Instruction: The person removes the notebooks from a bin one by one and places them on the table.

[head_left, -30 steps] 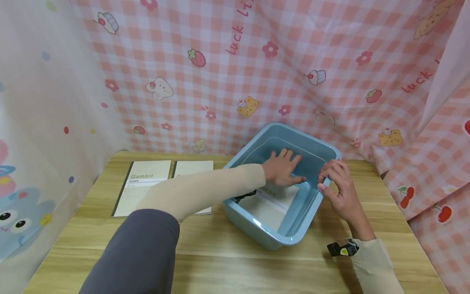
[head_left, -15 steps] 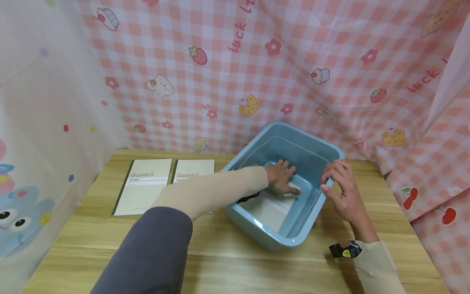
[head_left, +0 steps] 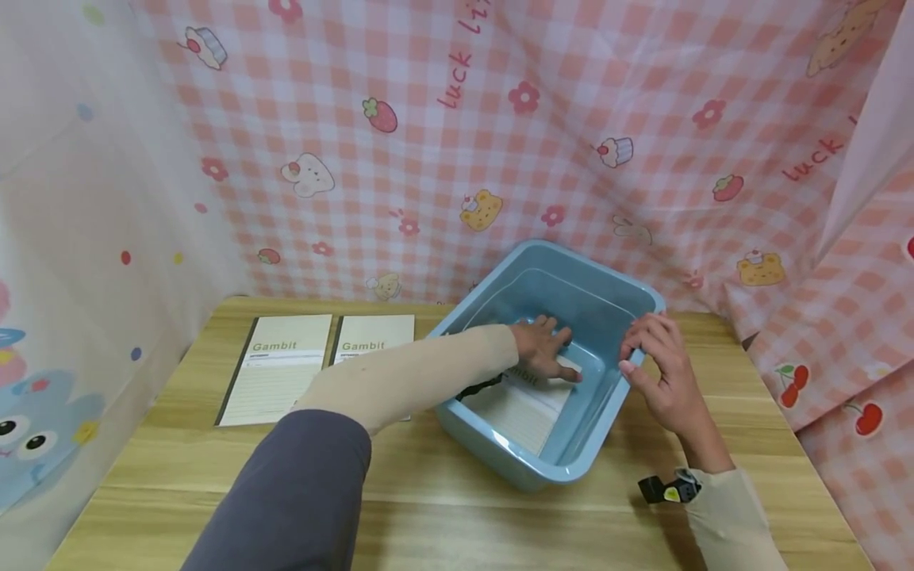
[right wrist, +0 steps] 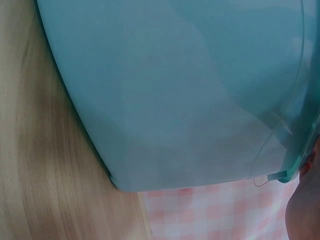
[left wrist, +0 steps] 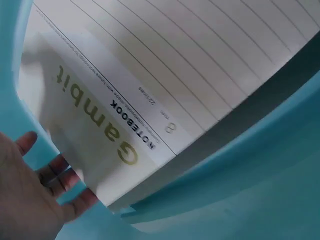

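A blue plastic basin (head_left: 607,428) stands at an angle on the table, with a notebook (head_left: 524,412) marked "Gambit" lying inside on its bottom. My left hand (head_left: 543,349) is down in the basin, fingers spread. In the left wrist view, its fingertips (left wrist: 85,197) are right at the edge of the notebook's titled end, and the thumb is apart from the cover. With fingers curled over the right rim and thumb on the near side, my right hand (head_left: 660,365) grips the basin. The right wrist view mostly shows the basin's outer wall (right wrist: 165,100), with part of that hand at the right edge.
Two more notebooks lie side by side left of the basin: one (head_left: 278,381) fully visible, the other (head_left: 374,325) partly covered by the left sleeve. The wooden table (head_left: 457,523) meets a pink checked cloth (head_left: 400,159) behind; a white cloth (head_left: 107,198) hangs at left.
My left hand has gone lower into the basin, toward the notebook's edge, then stayed about there. The right hand keeps its grip on the rim, and the basin has hardly moved.
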